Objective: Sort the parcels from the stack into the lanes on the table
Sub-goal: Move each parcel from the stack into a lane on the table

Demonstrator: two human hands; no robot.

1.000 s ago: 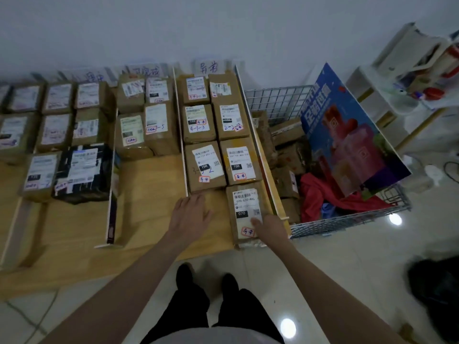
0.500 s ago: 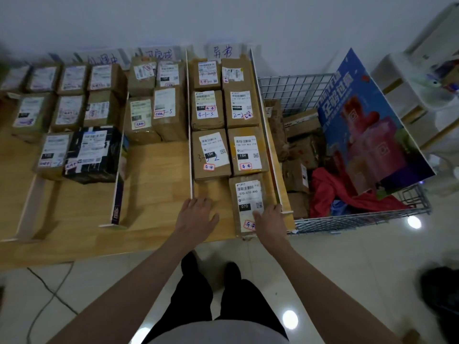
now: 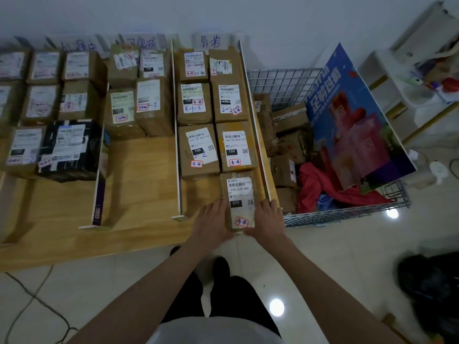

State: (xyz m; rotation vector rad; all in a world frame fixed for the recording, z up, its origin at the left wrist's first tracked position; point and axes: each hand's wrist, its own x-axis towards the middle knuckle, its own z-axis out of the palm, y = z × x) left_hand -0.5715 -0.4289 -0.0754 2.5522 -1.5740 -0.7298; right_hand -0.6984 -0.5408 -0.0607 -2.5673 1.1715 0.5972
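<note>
The person's left hand (image 3: 214, 220) and right hand (image 3: 267, 218) flank a small brown cardboard parcel with a white label printed "070" (image 3: 239, 199). Each hand lies with fairly straight fingers against one long side of the box, the left on its left face and the right on its right face, pressing it between them. The parcel rests at the near end of the rightmost lane on the light wooden table (image 3: 139, 184), just inside the white divider strip on the right (image 3: 257, 125) and touching the parcel just beyond it.

Farther along that lane stand six more brown labelled parcels (image 3: 198, 147) in two columns, running to the far wall. A second white divider strip (image 3: 179, 155) bounds the lane on the left. The middle lane holds four brown parcels (image 3: 139, 103) bunched at its far end, with bare wood nearer. Left of a third divider (image 3: 99, 194), the left lane carries many brown boxes and one black-wrapped parcel (image 3: 70, 150) at its near edge.

To the right of the table sits a wire mesh basket (image 3: 347, 214) with unsorted brown parcels (image 3: 289, 135), a red cloth (image 3: 320, 187) and a tilted blue printed board (image 3: 355, 120). Handwritten paper signs (image 3: 211, 42) stand along the wall behind the lanes.
</note>
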